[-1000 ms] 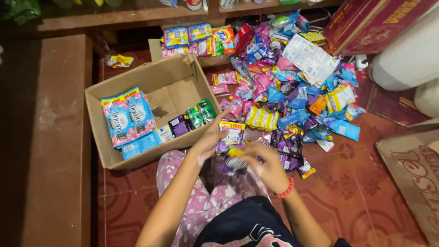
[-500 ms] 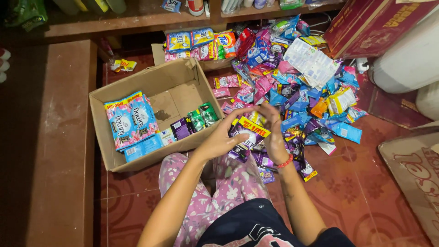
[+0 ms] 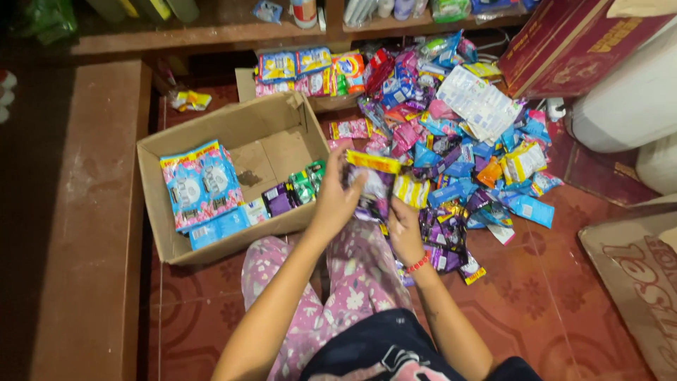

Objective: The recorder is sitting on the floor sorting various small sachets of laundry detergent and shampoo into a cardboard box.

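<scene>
My left hand (image 3: 336,199) and my right hand (image 3: 403,229) hold up a strip of purple sachets with a yellow top (image 3: 374,183) between them, just right of an open cardboard box (image 3: 161,240). Inside the box stand blue and pink packets (image 3: 199,185) on the left and purple and green sachets (image 3: 293,192) near the right wall. A large heap of colourful sachets (image 3: 451,134) lies on the red tiled floor beyond my hands. My legs in pink floral trousers (image 3: 352,282) are under the hands.
A wooden step or bench (image 3: 77,212) runs along the left. A low shelf (image 3: 211,32) with bottles is at the top. A maroon carton (image 3: 571,42) and a white container (image 3: 627,99) stand at the right, a mat (image 3: 635,282) lower right.
Both hands have risen from my lap and now hold the sachet strip higher, nearer the box's right wall. The view has shifted slightly.
</scene>
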